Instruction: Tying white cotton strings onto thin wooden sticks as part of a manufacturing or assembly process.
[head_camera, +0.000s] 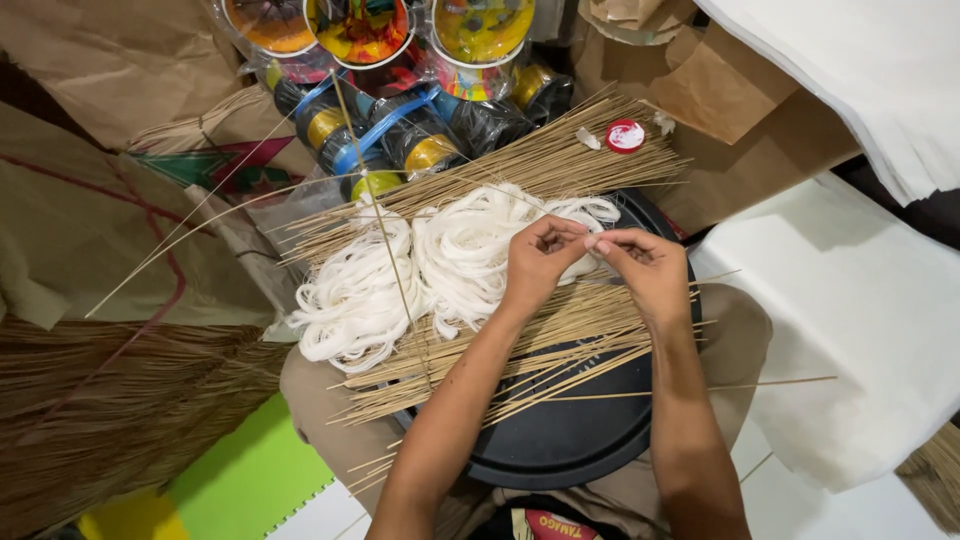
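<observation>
My left hand (538, 262) and my right hand (645, 270) meet fingertip to fingertip over a round black tray (570, 440) on my lap. Both pinch something thin, likely a strand of the white string (470, 245) heaped in loops under them. Thin tan sticks (560, 340) lie across the tray beneath my wrists, and a second bundle of sticks (540, 165) fans out just beyond the string.
Black spools with blue and yellow bands (400, 130) and colourful round containers (360, 30) stand at the back. A small red cap (626, 136) rests on the far sticks. Brown paper (100, 230) and dry straw (110, 400) lie left, white sheets (860, 300) right, green and yellow sheets (250, 480) lower left.
</observation>
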